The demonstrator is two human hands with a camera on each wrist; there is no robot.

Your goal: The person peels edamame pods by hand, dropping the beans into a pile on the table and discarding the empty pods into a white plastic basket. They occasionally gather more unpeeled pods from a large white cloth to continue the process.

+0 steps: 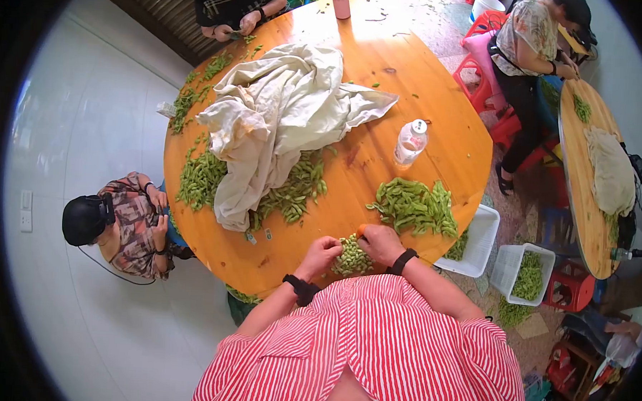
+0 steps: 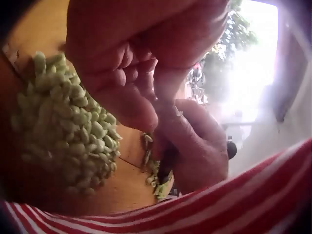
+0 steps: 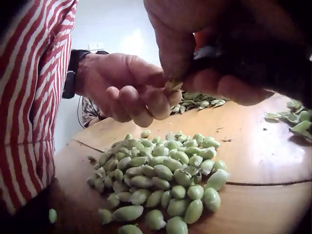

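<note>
Just over a heap of shelled green beans point(image 3: 161, 175), my two hands meet fingertip to fingertip. Between thumb and forefinger, my left hand point(image 1: 324, 252) pinches a small, pale yellow-green bean pod point(image 3: 172, 87). My right hand point(image 1: 381, 244) has its thumb and fingers curled in at the same pod, most of which the fingers hide. Something orange point(image 1: 361, 231) shows at the right thumb. In the left wrist view the bean heap point(image 2: 73, 122) lies beside the left hand, on the wooden table point(image 1: 440, 98).
Green pods point(image 1: 414, 207) are piled to the right, with a plastic bottle point(image 1: 411, 143) behind. A crumpled cloth point(image 1: 290, 92) covers more pods point(image 1: 201, 177) at left. White baskets point(image 1: 480, 240) stand off the table's right edge. Another person point(image 1: 130, 224) sits at left.
</note>
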